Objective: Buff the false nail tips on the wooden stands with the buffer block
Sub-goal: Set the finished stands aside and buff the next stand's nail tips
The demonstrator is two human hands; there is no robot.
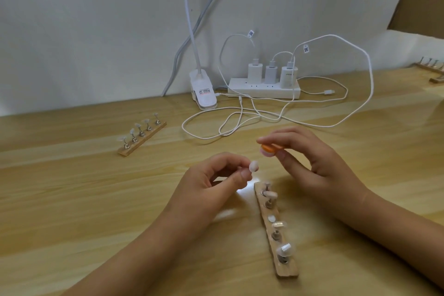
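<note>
**Orange buffer held beside a lifted nail tip**

The left hand (216,182) pinches a pale false nail tip (326,166) between thumb and forefinger and holds it up off the surface, the other fingers curled underneath. The right hand (312,158) grips a small orange buffer block (271,147) between thumb and fingertips. The block sits just right of the tip and slightly above it, near it but not touching. The fingers hide whatever is under the tip, so I cannot tell if a metal holder is attached.

Just below both hands, a wooden stand (276,230) lies on the light wood-grain surface (96,199), running lengthwise away from the person. Its metal holders (276,235) carry several more nail tips (283,249).

A second wooden stand (141,138) lies well apart, to the left and farther back, with five clear tips upright in a row.

Against the white wall at the back is a white power strip (264,91) with three chargers (254,72) plugged in. White cables (240,122) loop from it across the surface. A white clip lamp (204,95) is just left of the strip. Part of a third stand (432,68) shows at the far right edge.
</note>
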